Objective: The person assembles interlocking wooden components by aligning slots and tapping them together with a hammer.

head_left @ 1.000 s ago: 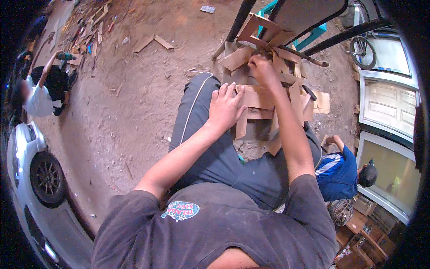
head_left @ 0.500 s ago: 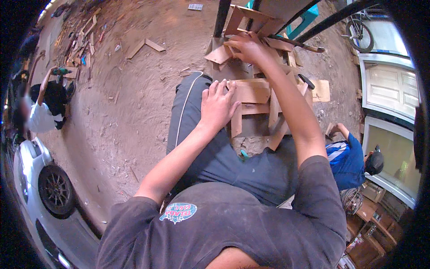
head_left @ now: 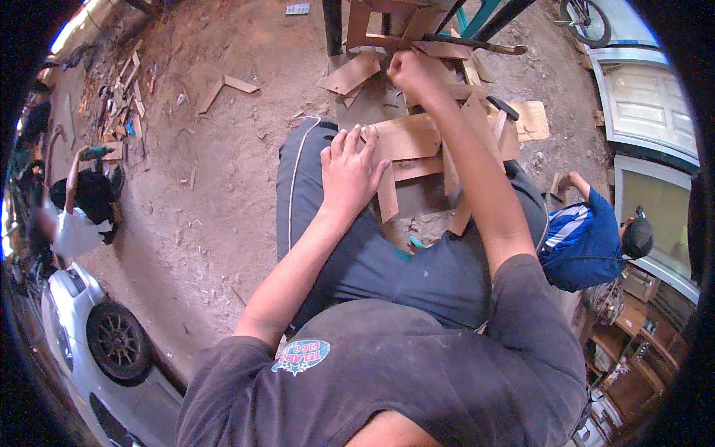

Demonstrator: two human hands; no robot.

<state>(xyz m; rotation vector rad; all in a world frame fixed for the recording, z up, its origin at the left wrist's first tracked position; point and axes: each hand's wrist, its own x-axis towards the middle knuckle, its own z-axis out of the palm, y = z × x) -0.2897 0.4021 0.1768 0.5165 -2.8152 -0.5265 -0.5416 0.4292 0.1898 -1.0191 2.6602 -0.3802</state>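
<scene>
Left hand (head_left: 350,173) lies spread, palm down, on a plywood board (head_left: 406,136) across the knee; right hand (head_left: 410,72) is fisted, apparently gripping another wood strip (head_left: 436,51) above.

Matt raw wood boards (head_left: 408,138), rough.

Light brown wood boards (head_left: 406,138), dark grey trousers (head_left: 372,253), dusty brown ground (head_left: 216,194), a co-worker's blue, white-striped shirt (head_left: 585,238), a white car (head_left: 67,328).
</scene>
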